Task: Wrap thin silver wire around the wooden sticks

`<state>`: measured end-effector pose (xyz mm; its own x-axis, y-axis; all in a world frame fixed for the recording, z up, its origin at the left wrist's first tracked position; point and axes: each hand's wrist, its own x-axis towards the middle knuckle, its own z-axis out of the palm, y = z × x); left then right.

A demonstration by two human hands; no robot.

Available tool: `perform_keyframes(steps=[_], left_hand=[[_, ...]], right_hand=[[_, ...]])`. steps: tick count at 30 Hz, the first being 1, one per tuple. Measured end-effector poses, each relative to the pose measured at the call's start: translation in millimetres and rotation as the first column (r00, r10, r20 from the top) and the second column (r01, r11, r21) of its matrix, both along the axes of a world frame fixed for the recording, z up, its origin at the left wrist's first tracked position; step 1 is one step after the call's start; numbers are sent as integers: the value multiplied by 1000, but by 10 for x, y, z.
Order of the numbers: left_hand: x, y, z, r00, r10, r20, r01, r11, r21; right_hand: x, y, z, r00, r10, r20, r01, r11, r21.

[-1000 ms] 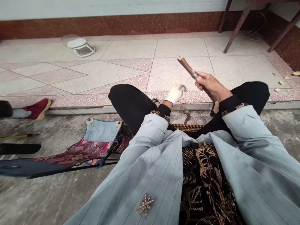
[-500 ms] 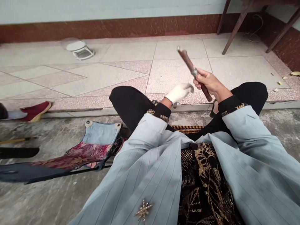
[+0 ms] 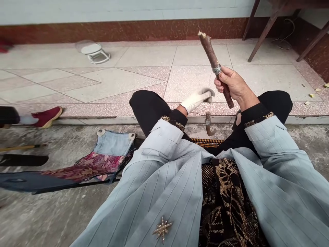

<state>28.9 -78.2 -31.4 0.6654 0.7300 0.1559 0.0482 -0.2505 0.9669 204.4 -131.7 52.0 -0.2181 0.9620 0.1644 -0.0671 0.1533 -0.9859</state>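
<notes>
My right hand (image 3: 231, 84) grips a brown, bark-covered stick (image 3: 210, 51) by its lower part. The stick tilts up and to the left, its top end broken and pale. A band of silvery wire (image 3: 216, 69) is wound round its middle, just above my thumb. To the left, my left hand (image 3: 199, 97) wears a white glove with grey fingertips. Its fingers are curled in, apart from the stick, and a faint thin strand runs between the coil and the glove. Below, a short hooked piece of wood (image 3: 208, 125), also wound with wire, is at the step's edge.
A folding chair (image 3: 110, 147) with patchwork cloth stands at left on the concrete. A person's red shoe (image 3: 47, 116) rests near the step (image 3: 108, 120). A small white stool (image 3: 96, 53) and a wooden table's legs (image 3: 264, 32) stand on the tiles.
Both hands have shifted slightly in the view, and the stick stands a little higher and more upright. The hooked wood below now shows more fully beneath the gloved hand.
</notes>
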Motion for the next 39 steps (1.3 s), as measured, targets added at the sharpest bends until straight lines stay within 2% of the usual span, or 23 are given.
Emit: perform_keyframes(steps=[2,4,7,8,10,12,14,16,19,21,24,27,30,33,36,39], left_hand=[[-1,-54,-161,998,-60,-19,61,998,30],[-25,-119,-359,993,-113,-37,112,993,-28],[-87,-201,-666,988,-124,-92,119,991,-55],[-108,-215,-764,990,-89,-111,86,996,-32],[-140,-222,-943,988,110,-104,-108,994,32],[-159,-209,-1094,963,263,-63,-261,965,40],[-164,-189,-1203,932,356,-74,-358,934,-11],[-155,-168,-1261,927,364,-86,-369,928,-52],[-120,-141,-1267,939,323,-117,-327,945,-22],[-92,-131,-1242,926,347,-152,-351,936,-2],[-57,-127,-1190,920,376,-110,-385,919,-80],[-48,-120,-1112,919,394,-32,-394,910,-130],[-68,-97,-1005,901,433,23,-427,894,-133],[-103,-66,-900,884,445,143,-415,888,-195],[-142,-35,-829,864,434,255,-369,891,-266],[-180,-8,-794,855,430,290,-347,890,-297]], right_hand=[[-31,-7,65,1000,1,7,-2,1000,23],[-50,-19,123,1000,0,-2,0,999,49],[-87,-37,173,999,19,-26,-16,997,80],[-111,-43,178,999,27,-29,-24,996,83],[-177,-55,180,999,41,-20,-39,996,79],[-257,-70,184,998,56,5,-56,995,83],[-335,-87,206,997,75,31,-78,991,111],[-402,-102,251,995,71,64,-78,988,130],[-482,-101,349,990,47,132,-63,991,116],[-515,-78,424,987,42,155,-60,992,113],[-497,-19,536,995,11,98,-28,983,181],[-359,28,632,998,-57,6,54,962,269],[-112,31,670,983,-182,-25,181,939,293],[184,15,591,975,-197,-101,218,929,298],[447,11,394,954,-229,-193,278,916,288],[585,6,186,945,-314,-87,325,886,332]])
